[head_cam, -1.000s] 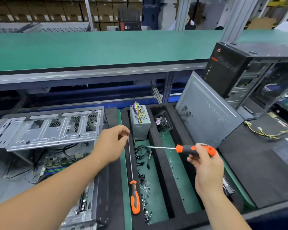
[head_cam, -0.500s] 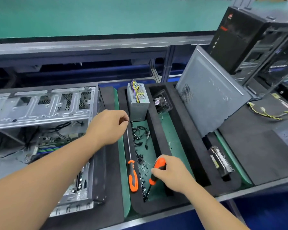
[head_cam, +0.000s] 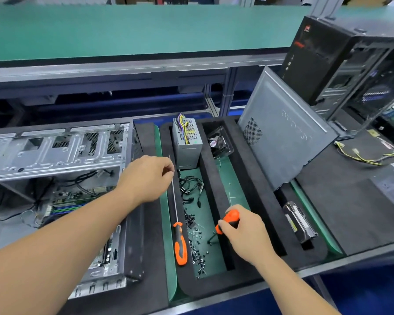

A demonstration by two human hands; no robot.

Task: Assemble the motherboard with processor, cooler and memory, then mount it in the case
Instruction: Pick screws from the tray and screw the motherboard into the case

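An open silver case point(head_cam: 55, 151) lies at the left with the motherboard point(head_cam: 66, 201) inside it, partly hidden by my left arm. My left hand point(head_cam: 148, 176) pinches the tip of a long screwdriver point(head_cam: 180, 242) whose orange handle rests in the black foam tray point(head_cam: 150, 223). My right hand point(head_cam: 243, 233) grips a second orange-handled screwdriver point(head_cam: 229, 220), tip pointing down into a pile of small black screws point(head_cam: 197, 248) on the tray's green floor.
The tray also holds a grey power supply point(head_cam: 187, 142), a small fan point(head_cam: 218, 143), black cables point(head_cam: 189, 187) and a drive point(head_cam: 299, 223). A grey side panel point(head_cam: 282, 133) leans at the right, by a black tower case point(head_cam: 341, 60). A green shelf point(head_cam: 123, 30) runs behind.
My right hand swung its screwdriver from level over the tray down to the screw pile, tip downward. My left hand kept hold of the long screwdriver's tip. My view tilted downward.
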